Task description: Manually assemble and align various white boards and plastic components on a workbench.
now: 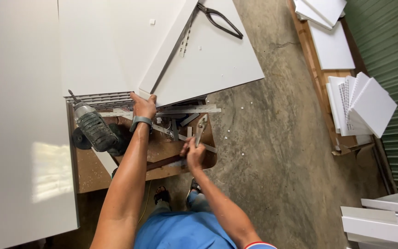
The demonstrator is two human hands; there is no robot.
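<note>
a workshop: concrete floor, stacked white panels, power drill, green roller shutter

No packages, labels, signs or screens show anywhere in this workshop view from the head camera.

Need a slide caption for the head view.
Left hand steadies a white panel; right hand holds pliers beside a cordless drill.

Panel laid on stacked boards, pliers resting on its far end. Drill lying left of left hand; locking pliers gripped by right hand over bench.
</note>
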